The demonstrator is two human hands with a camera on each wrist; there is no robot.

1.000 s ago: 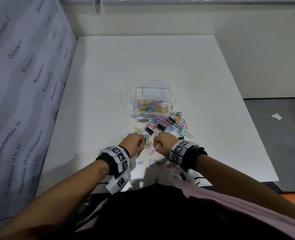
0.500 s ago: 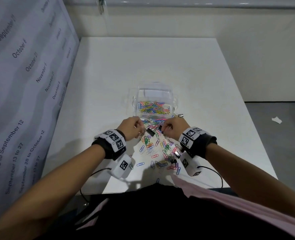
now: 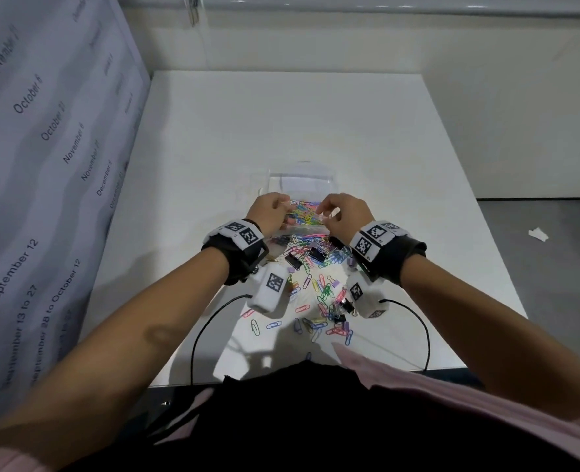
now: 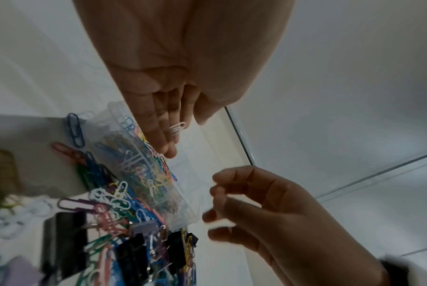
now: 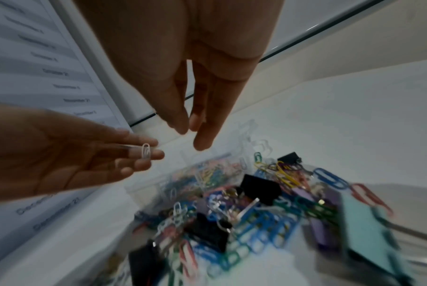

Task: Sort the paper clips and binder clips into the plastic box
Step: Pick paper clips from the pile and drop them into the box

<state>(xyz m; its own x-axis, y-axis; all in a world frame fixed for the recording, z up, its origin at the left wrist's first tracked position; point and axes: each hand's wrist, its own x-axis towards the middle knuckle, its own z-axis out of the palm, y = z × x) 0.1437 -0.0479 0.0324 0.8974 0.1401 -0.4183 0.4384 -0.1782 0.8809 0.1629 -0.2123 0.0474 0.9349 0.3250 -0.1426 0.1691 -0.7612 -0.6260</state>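
A clear plastic box (image 3: 302, 178) stands mid-table, its near compartment full of coloured paper clips (image 3: 303, 212). Both hands hover over it. My left hand (image 3: 283, 207) has its fingers nearly straight; a white paper clip (image 4: 178, 126) lies against the fingertips, with the thumb slightly apart from it. The same white clip (image 5: 146, 151) shows in the right wrist view. My right hand (image 3: 324, 209) hangs with loose fingers (image 5: 202, 139) pointing down and nothing visible in them. A loose pile of clips (image 3: 319, 291) with black binder clips (image 3: 316, 254) lies between box and table edge.
A banner printed with dates (image 3: 43, 165) stands along the table's left side. A mint binder clip (image 5: 364, 222) and a purple one (image 5: 317, 228) lie in the pile. Cables (image 3: 200, 328) trail from both wrists over the front edge. A white scrap (image 3: 539, 234) lies on the floor.
Both hands have moved forward from the near part of the pile to above the box. The head view has tilted slightly with them.
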